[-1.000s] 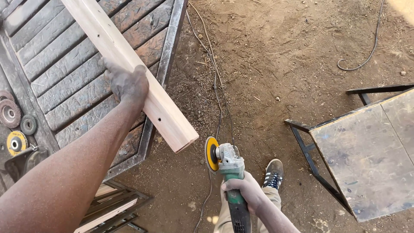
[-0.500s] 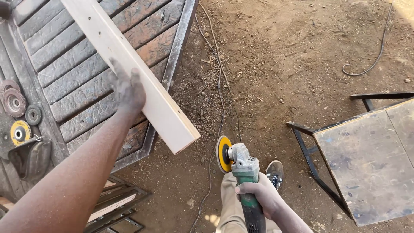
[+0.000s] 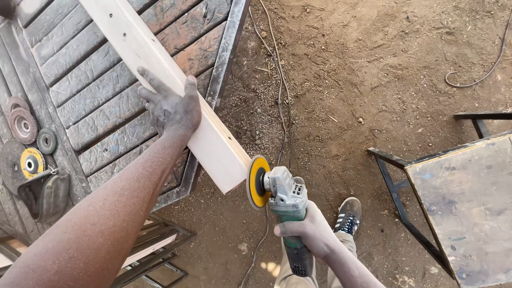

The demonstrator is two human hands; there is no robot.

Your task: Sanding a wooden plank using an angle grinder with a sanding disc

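A long pale wooden plank (image 3: 216, 146) lies diagonally across a slatted metal-framed table (image 3: 101, 101), its near end sticking out over the dirt. My left hand (image 3: 170, 106) presses flat on top of the plank, fingers spread. My right hand (image 3: 309, 232) grips the green body of an angle grinder (image 3: 285, 205). The grinder's yellow disc (image 3: 256, 181) sits right at the plank's cut end, touching or nearly touching it.
Several grinding discs (image 3: 26, 133) and a dark pouch (image 3: 45, 194) lie at the table's left edge. A metal stand with a worn flat top (image 3: 469, 208) is at the right. Cables (image 3: 277, 80) trail over the dirt. My shoe (image 3: 349, 216) is below the grinder.
The grinder's disc has come up to the plank's cut end, closing the gap seen earlier. My left hand stays pressed on the plank in about the same place.
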